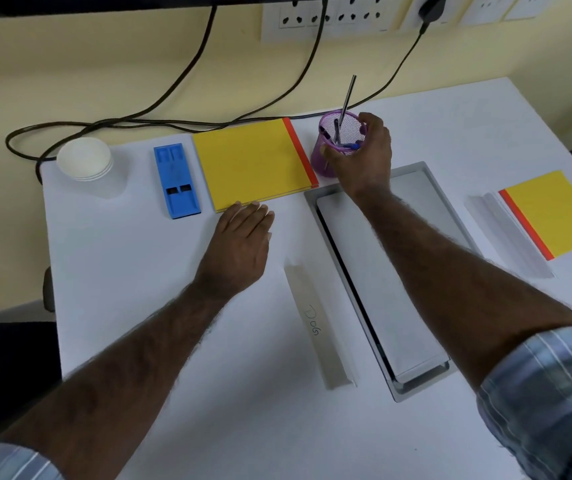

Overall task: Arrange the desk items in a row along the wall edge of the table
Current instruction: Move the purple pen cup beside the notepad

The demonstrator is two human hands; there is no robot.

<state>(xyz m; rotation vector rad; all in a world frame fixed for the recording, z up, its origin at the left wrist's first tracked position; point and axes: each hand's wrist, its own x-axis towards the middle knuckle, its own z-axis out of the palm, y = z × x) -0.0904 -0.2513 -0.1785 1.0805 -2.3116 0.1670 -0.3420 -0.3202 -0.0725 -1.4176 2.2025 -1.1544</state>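
Along the wall edge of the white table (139, 271) stand a stack of white paper cups (84, 160), a blue stapler-like block (176, 180) and a yellow notebook with a red spine (253, 161). My right hand (364, 157) is shut on a purple mesh pen holder (336, 140) with pens in it, just right of that notebook. My left hand (243, 237) lies flat, palm down, its fingertips at the notebook's near edge. A second yellow notebook (558, 209) lies at the far right.
A grey cable hatch (381, 271) is set into the table's middle. A folded paper name card (315, 323) lies beside it, another (506, 230) by the right notebook. Black cables (160, 119) trail along the wall from the sockets (329, 19).
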